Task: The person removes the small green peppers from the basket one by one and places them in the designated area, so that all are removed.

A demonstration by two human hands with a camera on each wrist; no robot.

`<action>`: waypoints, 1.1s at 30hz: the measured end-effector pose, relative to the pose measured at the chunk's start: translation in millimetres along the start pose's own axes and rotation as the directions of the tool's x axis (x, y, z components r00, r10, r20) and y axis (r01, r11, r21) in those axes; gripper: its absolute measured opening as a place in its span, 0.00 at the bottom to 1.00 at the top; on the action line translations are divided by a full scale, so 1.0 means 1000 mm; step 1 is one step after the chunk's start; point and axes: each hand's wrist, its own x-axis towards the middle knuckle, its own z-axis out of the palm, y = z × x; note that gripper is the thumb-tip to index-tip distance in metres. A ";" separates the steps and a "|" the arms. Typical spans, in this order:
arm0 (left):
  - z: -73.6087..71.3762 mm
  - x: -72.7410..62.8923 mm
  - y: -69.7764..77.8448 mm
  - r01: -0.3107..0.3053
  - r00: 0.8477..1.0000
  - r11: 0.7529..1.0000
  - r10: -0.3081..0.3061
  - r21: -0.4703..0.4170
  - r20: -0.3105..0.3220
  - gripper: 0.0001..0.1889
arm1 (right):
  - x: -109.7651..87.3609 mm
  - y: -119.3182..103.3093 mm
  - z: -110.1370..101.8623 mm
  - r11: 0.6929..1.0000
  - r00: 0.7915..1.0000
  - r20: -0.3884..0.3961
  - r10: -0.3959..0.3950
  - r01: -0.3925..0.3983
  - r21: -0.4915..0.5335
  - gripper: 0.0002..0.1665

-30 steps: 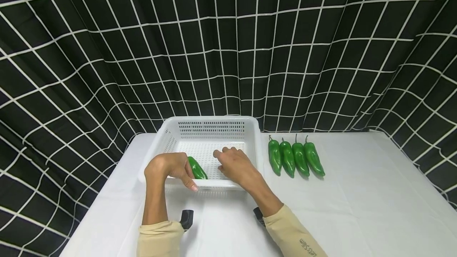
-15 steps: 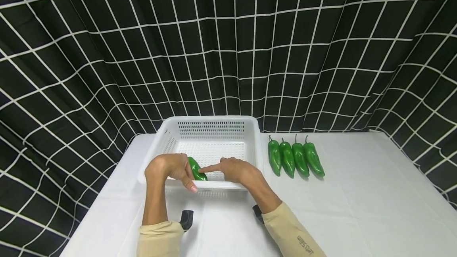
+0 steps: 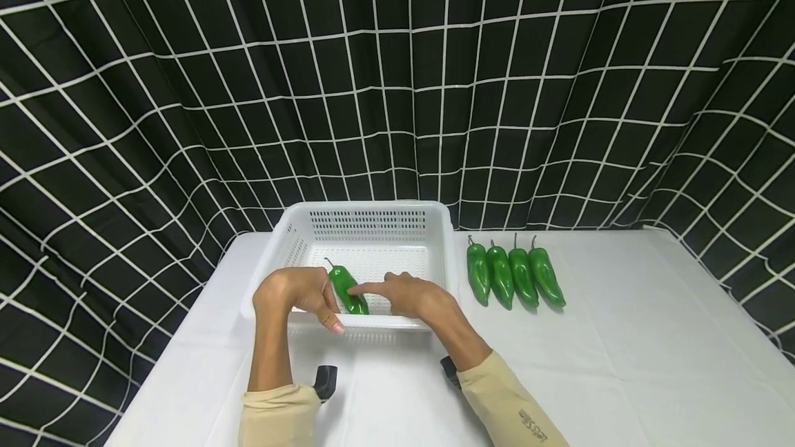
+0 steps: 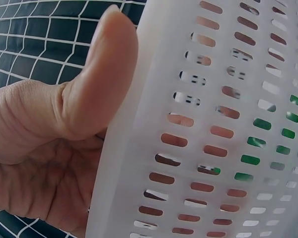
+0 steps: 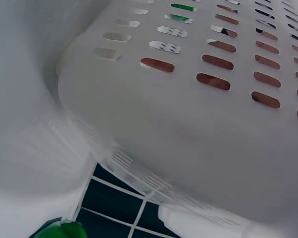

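Observation:
A white perforated plastic basket [image 3: 373, 321] stands on the table. My left hand [image 3: 297, 288] grips its near rim at the left, thumb outside and fingers inside; in the left wrist view the thumb [image 4: 109, 74] lies over the wall, and the fingers show through the slots. Inside lies a long green pepper [image 3: 340, 280], stem pointing away, beside the left fingers. My right hand [image 3: 406, 295] reaches over the near rim and touches this pepper with its straight index finger; its other fingers are partly hidden. The basket wall [image 5: 164, 129] covers most of the right wrist view.
Several green peppers [image 3: 499, 274] lie in a row on the white tablecloth [image 3: 621, 336], right of the basket. A black curtain with white grid lines [image 3: 397, 109] stands behind and at both sides.
My right hand has moved left and down, and its index finger has come onto the pepper. The pepper has shifted slightly right, and its stem now shows. My left hand stays in place.

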 end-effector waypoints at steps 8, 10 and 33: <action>0.000 0.000 -0.001 -0.001 1.000 1.000 0.001 0.027 -0.002 0.13 | 0.002 -0.002 -0.001 0.998 1.000 0.016 0.023 -0.022 -0.067 0.30; 0.001 0.000 -0.001 0.007 1.000 1.000 -0.007 0.023 -0.010 0.14 | 0.002 -0.002 0.000 0.998 0.999 -0.015 0.029 -0.030 -0.062 0.23; 0.000 0.001 0.001 -0.007 1.000 0.999 0.007 0.047 0.016 0.11 | 0.004 -0.006 0.001 0.993 0.989 0.139 0.042 -0.025 -0.120 0.49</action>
